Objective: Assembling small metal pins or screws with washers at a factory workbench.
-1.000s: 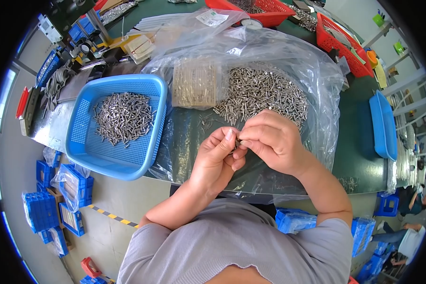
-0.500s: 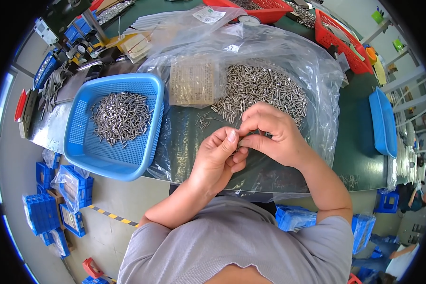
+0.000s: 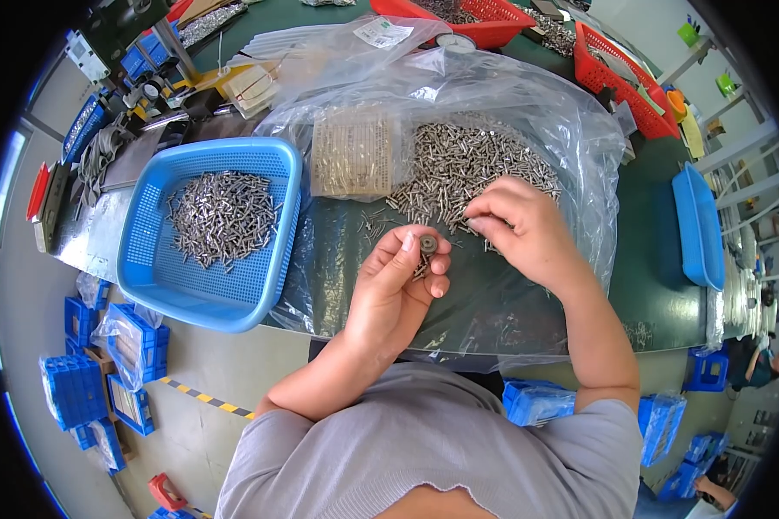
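Observation:
My left hand [image 3: 393, 275] is curled closed in front of my chest. Between its thumb and fingers sits a small round grey metal part [image 3: 428, 245] with a hole in its middle, and a few small metal pins show just below it in the palm. My right hand [image 3: 521, 227] is at the near edge of a large pile of metal pins [image 3: 459, 164], thumb and forefinger pinched together; what is between those fingertips is too small to make out. The pile lies on a clear plastic sheet [image 3: 593, 199]. Left of it, a blue basket [image 3: 273, 259] holds more pins.
A flat, yellowish plastic-wrapped pack [image 3: 351, 157] lies between basket and pile. Red baskets [image 3: 485, 33] stand at the back, and a blue tray [image 3: 697, 227] is at the right edge. Measuring equipment [image 3: 152, 91] is at the far left. Blue crates [image 3: 74, 389] sit on the floor.
My right hand has moved away from my left hand, rightward to the pile's edge. The round part now shows in my left hand, which has hardly moved.

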The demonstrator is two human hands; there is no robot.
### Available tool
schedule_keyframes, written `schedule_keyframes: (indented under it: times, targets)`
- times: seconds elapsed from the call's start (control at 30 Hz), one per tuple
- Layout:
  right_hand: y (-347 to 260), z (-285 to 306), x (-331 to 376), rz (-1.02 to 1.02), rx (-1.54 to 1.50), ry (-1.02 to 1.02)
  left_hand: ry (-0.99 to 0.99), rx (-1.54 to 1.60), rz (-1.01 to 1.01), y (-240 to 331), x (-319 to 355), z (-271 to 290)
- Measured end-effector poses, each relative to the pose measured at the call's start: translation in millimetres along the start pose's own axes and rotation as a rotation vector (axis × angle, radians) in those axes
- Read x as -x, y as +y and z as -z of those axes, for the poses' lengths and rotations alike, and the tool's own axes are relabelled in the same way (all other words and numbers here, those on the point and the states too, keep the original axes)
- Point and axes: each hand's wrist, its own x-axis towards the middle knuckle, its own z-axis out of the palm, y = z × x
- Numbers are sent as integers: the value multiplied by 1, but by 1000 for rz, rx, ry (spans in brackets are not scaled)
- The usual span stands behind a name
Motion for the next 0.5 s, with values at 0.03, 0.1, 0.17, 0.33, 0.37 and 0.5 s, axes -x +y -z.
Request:
schedule_keyframes:
  times: [0.03, 0.1, 0.17, 0.33, 0.37, 0.5]
  targets:
    - [1, -1, -1, -1, 1, 0, 0, 1, 1, 0, 0, 0]
    - [1, -4, -2, 170, 62, -62, 6, 4, 3, 0, -1, 0]
    - [0, -10, -4, 178, 74, -51, 4, 3, 5, 0, -1, 0]
    - [2, -18, -7, 251, 216, -60, -6, 5, 6, 0, -1, 0]
    - [2, -18, -6, 251, 216, -60, -11, 0, 9, 0, -1, 0]
    - [0, -16, -4, 197, 150, -48, -2, -10, 17, 1, -1, -4]
